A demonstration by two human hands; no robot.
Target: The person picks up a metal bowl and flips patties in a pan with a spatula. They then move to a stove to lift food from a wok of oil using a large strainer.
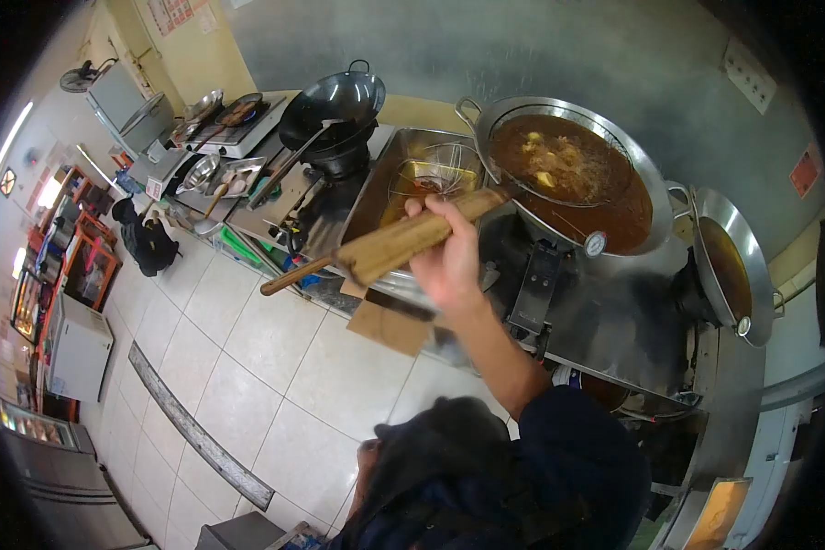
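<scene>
My right hand (446, 247) is wrapped round the thick wooden handle of a wire skimmer (403, 246). The handle slants up to the right, to the rim of a large wok (655, 215) filled with brown oil. Pale yellow food pieces (545, 165) bubble in the oil, within the skimmer's round wire rim. A dial thermometer (595, 243) is at the wok's near edge. Low beside my body, a bit of my left hand or arm (368, 456) shows, with its fingers hidden. Behind the handle, a wire whisk or basket (440, 170) sits in a metal tray (362, 206).
A second oil wok (756, 266) with a thermometer stands at the right. An empty black wok (339, 96) is on a burner to the left, with a long-handled ladle (293, 160) across it. Another person (145, 240) is farther off, on the tiled floor (238, 339).
</scene>
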